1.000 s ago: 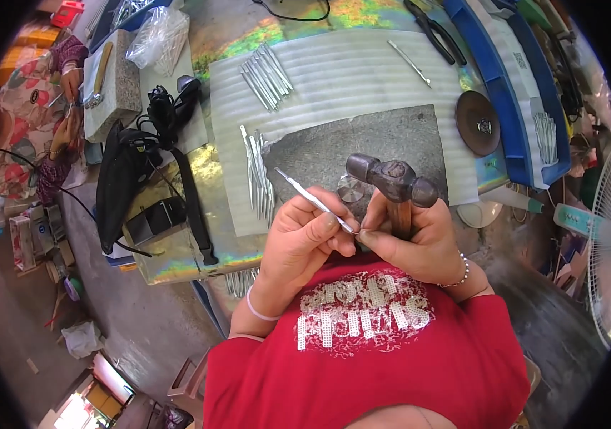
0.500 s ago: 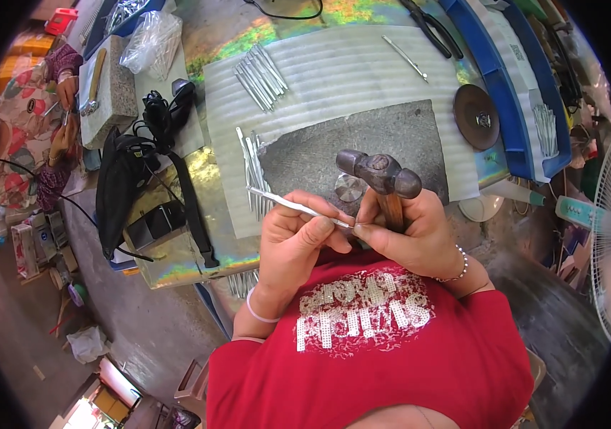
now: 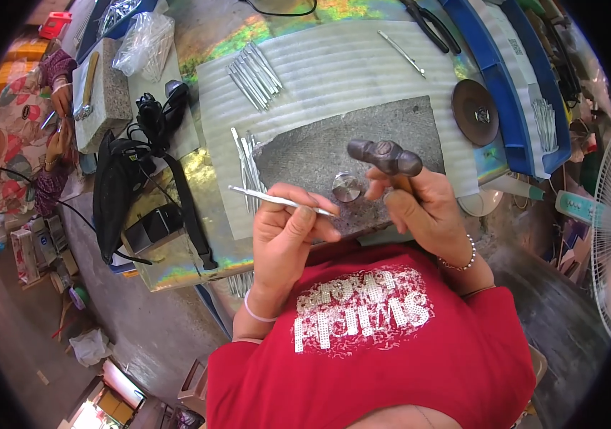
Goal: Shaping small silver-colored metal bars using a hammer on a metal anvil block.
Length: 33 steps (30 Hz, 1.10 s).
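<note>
Your left hand (image 3: 287, 232) pinches a thin metal rod (image 3: 280, 201), its tip aimed at the small round anvil (image 3: 347, 187) on the grey slab (image 3: 348, 146), while your right hand (image 3: 423, 207) is clenched around the hammer (image 3: 385, 157) raised just above. Judging by the table (image 3: 177, 257), this rod is mid-work: loose rods (image 3: 247, 168) lie by the slab, and a bundle of rods (image 3: 255, 71) lies farther off.
</note>
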Available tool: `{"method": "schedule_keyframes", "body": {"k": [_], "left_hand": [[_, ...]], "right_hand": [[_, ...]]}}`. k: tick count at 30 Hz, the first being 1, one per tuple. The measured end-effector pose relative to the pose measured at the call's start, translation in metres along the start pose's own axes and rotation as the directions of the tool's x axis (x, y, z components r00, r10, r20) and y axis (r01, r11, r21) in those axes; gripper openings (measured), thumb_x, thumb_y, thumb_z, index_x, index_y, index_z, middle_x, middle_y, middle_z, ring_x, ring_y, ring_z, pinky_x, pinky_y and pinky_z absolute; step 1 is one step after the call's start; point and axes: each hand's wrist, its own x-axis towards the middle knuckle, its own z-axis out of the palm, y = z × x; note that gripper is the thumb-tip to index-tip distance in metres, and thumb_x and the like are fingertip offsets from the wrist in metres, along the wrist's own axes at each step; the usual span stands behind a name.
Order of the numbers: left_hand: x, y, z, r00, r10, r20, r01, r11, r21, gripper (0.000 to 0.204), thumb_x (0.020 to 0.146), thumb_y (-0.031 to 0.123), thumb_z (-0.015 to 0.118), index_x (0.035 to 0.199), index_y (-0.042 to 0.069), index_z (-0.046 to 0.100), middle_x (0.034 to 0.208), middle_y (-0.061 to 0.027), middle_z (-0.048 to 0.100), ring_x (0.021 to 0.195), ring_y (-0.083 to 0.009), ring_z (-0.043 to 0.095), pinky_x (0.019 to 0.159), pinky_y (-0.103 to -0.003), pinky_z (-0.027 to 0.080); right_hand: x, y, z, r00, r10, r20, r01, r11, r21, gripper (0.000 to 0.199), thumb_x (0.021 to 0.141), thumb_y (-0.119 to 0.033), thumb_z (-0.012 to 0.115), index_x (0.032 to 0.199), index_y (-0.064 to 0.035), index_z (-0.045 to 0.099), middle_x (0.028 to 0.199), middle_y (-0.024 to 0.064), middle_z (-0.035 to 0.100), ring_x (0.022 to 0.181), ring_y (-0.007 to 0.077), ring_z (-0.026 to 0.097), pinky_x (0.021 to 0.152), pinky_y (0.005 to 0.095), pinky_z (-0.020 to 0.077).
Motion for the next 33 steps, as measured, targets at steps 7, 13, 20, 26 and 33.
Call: {"method": "schedule_keyframes", "body": {"k": [7,13,20,26,33], "left_hand": [[0.012,-0.004,0.004,0.996,0.089,0.023,-0.09,0.897,0.433,0.007,0.091,-0.001,0.05,0.098,0.0,0.049,0.094,-0.0135,0.061,0.071,-0.0137,0.063,0.065,-0.023,0.052],[0.015,-0.011,0.01,0.988,0.151,0.04,-0.142,0.762,0.632,0.008,0.088,-0.007,0.051,0.093,-0.004,0.055,0.093,-0.0103,0.06,0.072,-0.0133,0.061,0.065,-0.022,0.051],[0.015,-0.017,0.013,0.977,0.211,0.013,-0.166,0.729,0.665,0.008,0.086,-0.008,0.053,0.092,-0.005,0.057,0.092,-0.01,0.059,0.074,-0.0132,0.061,0.066,-0.023,0.052],[0.016,-0.019,0.014,0.966,0.254,0.046,-0.21,0.667,0.715,0.007,0.086,-0.007,0.053,0.091,-0.004,0.057,0.089,-0.0103,0.059,0.074,-0.0132,0.061,0.065,-0.023,0.052],[0.016,-0.02,0.015,0.956,0.278,0.098,-0.247,0.572,0.782,0.008,0.083,-0.009,0.056,0.089,-0.003,0.056,0.087,-0.0118,0.06,0.073,-0.0167,0.062,0.063,-0.025,0.052]], "right_hand": [[-0.002,0.035,-0.007,0.983,-0.163,-0.086,0.137,0.959,-0.247,0.025,0.083,-0.008,0.064,0.104,0.002,0.058,0.074,0.0102,0.06,0.064,0.0103,0.058,0.06,0.0261,0.0467],[0.0,0.042,-0.008,0.988,-0.113,-0.109,0.084,0.965,-0.247,0.026,0.081,-0.009,0.065,0.104,0.0018,0.058,0.078,0.0142,0.065,0.072,0.0171,0.066,0.064,0.028,0.0491],[0.0,0.037,-0.009,0.992,-0.101,-0.081,0.074,0.957,-0.282,0.026,0.08,-0.01,0.066,0.102,0.0018,0.057,0.081,0.0146,0.066,0.073,0.0231,0.067,0.063,0.0292,0.05],[-0.001,0.036,-0.009,0.988,-0.129,-0.08,0.099,0.947,-0.307,0.026,0.08,-0.01,0.065,0.101,0.0019,0.057,0.083,0.0154,0.066,0.074,0.0248,0.068,0.063,0.0302,0.0505],[-0.001,0.039,-0.01,0.983,-0.168,-0.077,0.135,0.936,-0.324,0.027,0.08,-0.01,0.066,0.101,0.0017,0.055,0.08,0.0148,0.065,0.07,0.0252,0.066,0.062,0.0303,0.0498]]}}
